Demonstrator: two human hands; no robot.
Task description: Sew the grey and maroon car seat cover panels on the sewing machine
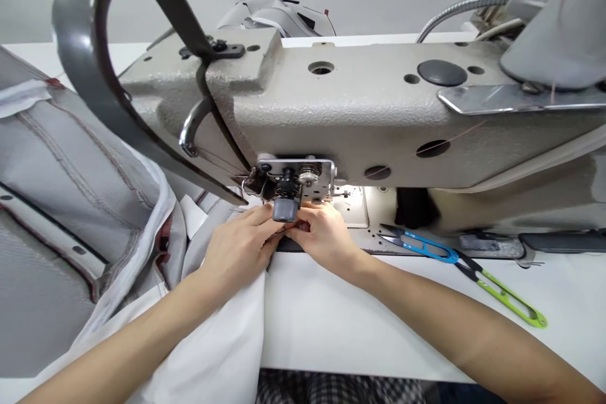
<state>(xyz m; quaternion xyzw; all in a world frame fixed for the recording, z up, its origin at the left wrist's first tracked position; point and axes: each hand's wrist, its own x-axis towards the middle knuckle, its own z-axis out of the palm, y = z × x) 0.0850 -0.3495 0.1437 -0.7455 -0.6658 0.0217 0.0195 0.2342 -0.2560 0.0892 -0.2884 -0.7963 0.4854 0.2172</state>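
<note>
Both of my hands meet under the head of a sewing machine (331, 101), close to its needle area, which the tension knob hides in part. My left hand (241, 240) is closed on the edge of a grey and white fabric piece (218, 347), its fingertips partly covered by the machine. My right hand (322, 233) has curled fingers pinching the same fabric edge from the other side, touching or nearly touching the left fingertips. The large grey sewn cover (95, 170), with red-brown seam edges and a white strip, spreads out left of the machine.
Two thread snips, one blue (426, 246) and one green (511, 297), lie right of my right hand beside the machine bed. A white thread cone (563, 31) stands on the machine at right. More grey fabric (279, 17) lies behind. The white table (322, 322) runs along the front.
</note>
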